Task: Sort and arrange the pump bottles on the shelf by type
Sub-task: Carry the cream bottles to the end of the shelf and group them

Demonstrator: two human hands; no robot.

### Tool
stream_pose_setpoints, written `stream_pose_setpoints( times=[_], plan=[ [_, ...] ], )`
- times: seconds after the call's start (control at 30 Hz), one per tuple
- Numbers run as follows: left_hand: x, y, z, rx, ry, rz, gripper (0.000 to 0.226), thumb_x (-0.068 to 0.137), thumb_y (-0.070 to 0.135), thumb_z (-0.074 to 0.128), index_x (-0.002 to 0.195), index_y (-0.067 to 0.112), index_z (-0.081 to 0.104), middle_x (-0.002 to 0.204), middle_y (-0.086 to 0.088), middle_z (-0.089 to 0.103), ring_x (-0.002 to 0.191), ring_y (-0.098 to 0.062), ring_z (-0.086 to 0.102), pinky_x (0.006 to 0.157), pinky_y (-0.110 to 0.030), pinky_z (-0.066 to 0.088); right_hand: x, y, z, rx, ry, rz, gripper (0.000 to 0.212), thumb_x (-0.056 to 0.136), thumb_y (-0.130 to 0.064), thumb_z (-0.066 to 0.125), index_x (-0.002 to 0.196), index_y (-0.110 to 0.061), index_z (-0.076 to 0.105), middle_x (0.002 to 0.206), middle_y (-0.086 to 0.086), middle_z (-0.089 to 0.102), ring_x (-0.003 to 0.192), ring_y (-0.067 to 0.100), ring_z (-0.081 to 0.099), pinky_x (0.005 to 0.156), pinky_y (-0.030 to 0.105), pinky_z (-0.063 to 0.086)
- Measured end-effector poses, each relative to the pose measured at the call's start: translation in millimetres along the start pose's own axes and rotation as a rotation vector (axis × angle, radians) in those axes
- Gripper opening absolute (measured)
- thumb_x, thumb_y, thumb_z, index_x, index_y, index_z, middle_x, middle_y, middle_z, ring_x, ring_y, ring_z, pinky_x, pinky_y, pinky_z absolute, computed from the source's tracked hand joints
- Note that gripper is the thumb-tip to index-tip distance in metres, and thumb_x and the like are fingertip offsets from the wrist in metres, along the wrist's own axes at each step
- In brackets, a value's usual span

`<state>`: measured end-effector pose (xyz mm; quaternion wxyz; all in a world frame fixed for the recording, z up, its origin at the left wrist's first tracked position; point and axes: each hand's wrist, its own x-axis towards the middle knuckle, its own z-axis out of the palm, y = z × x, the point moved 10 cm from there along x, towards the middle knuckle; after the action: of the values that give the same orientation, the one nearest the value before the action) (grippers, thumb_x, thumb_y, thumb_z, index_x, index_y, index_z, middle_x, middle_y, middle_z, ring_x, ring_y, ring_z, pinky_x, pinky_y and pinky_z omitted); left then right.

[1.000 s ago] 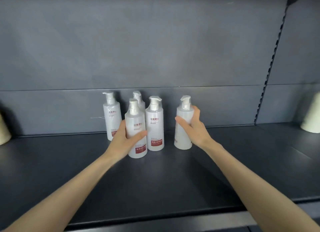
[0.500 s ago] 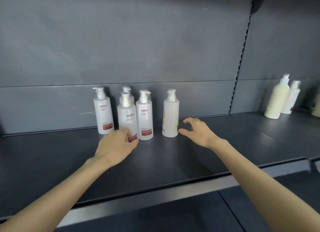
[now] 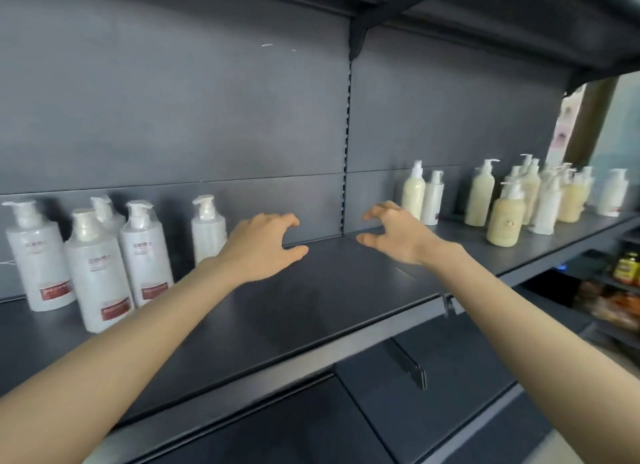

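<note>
The shelf (image 3: 311, 307) lies bare from its front edge to the back wall, and over that gap hover the left hand (image 3: 263, 245) and right hand (image 3: 398, 235) — each grip wide, fingers spread, holding nothing. Farther back, the white bottles (image 3: 145, 255) stand grouped at left, likely sorted already, while the cream bottles (image 3: 505, 217) crowd together at right — open room between for moving.

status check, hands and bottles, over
Left hand open, right hand open, both empty. White red-label bottles grouped left; cream bottles clustered right. No obstacle seen.
</note>
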<state>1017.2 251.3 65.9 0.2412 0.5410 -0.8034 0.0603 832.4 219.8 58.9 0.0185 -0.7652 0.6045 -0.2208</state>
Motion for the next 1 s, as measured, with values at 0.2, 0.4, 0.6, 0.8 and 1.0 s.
stream_pose_setpoints(
  times=[0.2, 0.4, 0.6, 0.8, 1.0],
  plan=[
    [52.1, 110.3, 26.9, -0.062, 0.026, 0.088, 0.052, 0.089, 0.047, 0.055, 0.134, 0.022, 0.046, 0.133, 0.0, 0.055, 0.124, -0.022, 0.047, 0.099, -0.034, 0.035, -27.7, 99.9, -65.4, -0.071, 0.045, 0.065, 0.047, 0.091, -0.037, 0.057, 0.132, -0.014, 0.049, 0.139, 0.004, 0.039, 0.118, 0.027, 0.049, 0.1, 0.042, 0.042],
    [84.0, 200.1, 78.0, -0.094, 0.045, 0.15, 0.054, 0.089, 0.048, 0.053, 0.136, 0.023, 0.043, 0.133, 0.0, 0.054, 0.125, -0.022, 0.045, 0.101, -0.036, 0.033, -53.8, 195.2, -102.7, -0.093, 0.082, 0.093, 0.047, 0.091, -0.034, 0.059, 0.131, -0.013, 0.049, 0.139, 0.005, 0.041, 0.118, 0.025, 0.05, 0.1, 0.038, 0.041],
    [133.0, 261.6, 111.6, -0.11, 0.027, 0.189, 0.054, 0.089, 0.047, 0.054, 0.136, 0.024, 0.042, 0.131, 0.0, 0.055, 0.119, -0.022, 0.047, 0.095, -0.035, 0.035, -54.5, 279.5, -118.5, -0.089, 0.068, 0.155, 0.049, 0.093, -0.034, 0.056, 0.136, -0.012, 0.045, 0.14, 0.005, 0.04, 0.119, 0.026, 0.049, 0.098, 0.034, 0.04],
    [192.4, 292.5, 144.7, -0.134, 0.054, 0.199, 0.051, 0.089, 0.045, 0.055, 0.134, 0.023, 0.044, 0.129, -0.001, 0.054, 0.118, -0.023, 0.046, 0.091, -0.034, 0.034, -23.8, 351.2, -123.2, -0.076, 0.102, 0.191, 0.053, 0.092, -0.034, 0.057, 0.138, -0.012, 0.042, 0.145, 0.004, 0.038, 0.124, 0.025, 0.046, 0.097, 0.031, 0.038],
    [252.4, 282.5, 203.0, -0.211, 0.042, 0.155, 0.055, 0.088, 0.045, 0.057, 0.136, 0.025, 0.04, 0.13, 0.002, 0.053, 0.116, -0.021, 0.049, 0.088, -0.03, 0.034, 29.1, 407.2, -110.4, -0.021, 0.115, 0.222, 0.061, 0.092, -0.035, 0.057, 0.143, -0.013, 0.032, 0.144, 0.007, 0.037, 0.116, 0.026, 0.051, 0.091, 0.032, 0.04]
  ],
)
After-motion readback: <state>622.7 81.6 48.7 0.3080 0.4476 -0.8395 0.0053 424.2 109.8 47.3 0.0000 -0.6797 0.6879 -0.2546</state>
